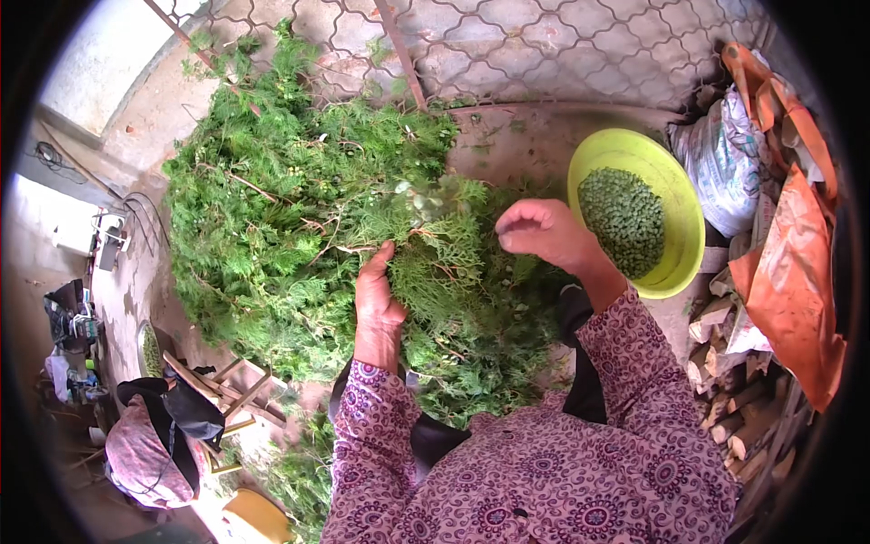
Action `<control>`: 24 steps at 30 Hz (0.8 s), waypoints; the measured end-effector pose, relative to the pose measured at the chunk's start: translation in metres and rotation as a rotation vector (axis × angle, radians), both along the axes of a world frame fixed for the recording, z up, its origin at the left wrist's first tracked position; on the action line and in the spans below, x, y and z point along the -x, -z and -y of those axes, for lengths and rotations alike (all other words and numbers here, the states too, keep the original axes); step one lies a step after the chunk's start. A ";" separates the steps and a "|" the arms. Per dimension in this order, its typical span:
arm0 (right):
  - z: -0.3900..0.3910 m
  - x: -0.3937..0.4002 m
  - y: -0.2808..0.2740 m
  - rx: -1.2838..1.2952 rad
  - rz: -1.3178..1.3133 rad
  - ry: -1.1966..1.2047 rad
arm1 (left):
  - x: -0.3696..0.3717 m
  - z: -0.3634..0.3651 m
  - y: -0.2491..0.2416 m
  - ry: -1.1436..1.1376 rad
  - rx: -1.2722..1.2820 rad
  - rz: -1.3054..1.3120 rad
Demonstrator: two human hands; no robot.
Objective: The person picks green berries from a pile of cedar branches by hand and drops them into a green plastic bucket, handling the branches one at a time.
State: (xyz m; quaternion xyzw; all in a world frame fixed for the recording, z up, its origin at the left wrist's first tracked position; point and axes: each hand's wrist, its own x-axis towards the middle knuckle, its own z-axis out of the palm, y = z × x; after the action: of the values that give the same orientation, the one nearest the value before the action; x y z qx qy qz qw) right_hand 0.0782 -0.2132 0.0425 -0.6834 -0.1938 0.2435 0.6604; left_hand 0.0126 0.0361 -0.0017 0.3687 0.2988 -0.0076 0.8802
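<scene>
My left hand (375, 295) is wrapped round the stem of a leafy evergreen sprig (444, 245), its thumb on top. The sprig fans out to the right, above a large heap of cut evergreen branches (263, 208). My right hand (548, 238) hovers just right of the sprig, fingers curled towards the thumb; whatever they may hold is too small or hidden to make out. Beside that hand stands a yellow-green basin (691, 227), tilted in view, with many small round green cones (621, 218) in it.
Wire mesh (544, 45) runs behind the heap. At right are a white woven sack (725, 168), an orange sack (793, 290) and stacked firewood (748, 417). Lower left, a wooden chair (245, 390), a patterned bundle (145, 453) and a yellow stool (256, 517) stand.
</scene>
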 end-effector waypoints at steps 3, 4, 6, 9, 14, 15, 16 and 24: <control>-0.003 0.004 0.005 0.063 0.000 -0.134 | 0.005 0.007 -0.022 0.010 0.063 -0.011; -0.006 0.006 0.005 0.110 -0.043 -0.214 | 0.005 0.010 -0.027 -0.035 0.019 -0.057; -0.018 0.010 0.014 0.069 -0.087 -0.224 | 0.002 0.006 -0.016 -0.082 -0.045 -0.104; -0.032 0.010 0.024 0.157 -0.111 -0.247 | 0.001 0.000 0.000 -0.024 0.122 0.035; -0.055 0.024 0.045 -0.096 -0.170 -0.055 | 0.003 0.001 -0.002 -0.009 0.165 0.078; -0.058 0.025 0.041 -0.017 -0.036 -0.035 | 0.004 0.001 -0.002 -0.013 0.161 0.088; -0.058 0.027 0.035 -0.016 -0.038 -0.037 | 0.005 0.002 -0.003 -0.015 0.162 0.086; -0.060 0.031 0.017 -0.093 -0.210 -0.095 | 0.009 0.004 -0.009 -0.045 0.108 0.070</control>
State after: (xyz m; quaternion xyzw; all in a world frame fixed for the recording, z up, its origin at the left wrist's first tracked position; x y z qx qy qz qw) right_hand 0.0473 -0.1533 0.0260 -0.6127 -0.1669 0.3355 0.6958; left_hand 0.0038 0.0317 0.0075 0.3141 0.2750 0.0089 0.9086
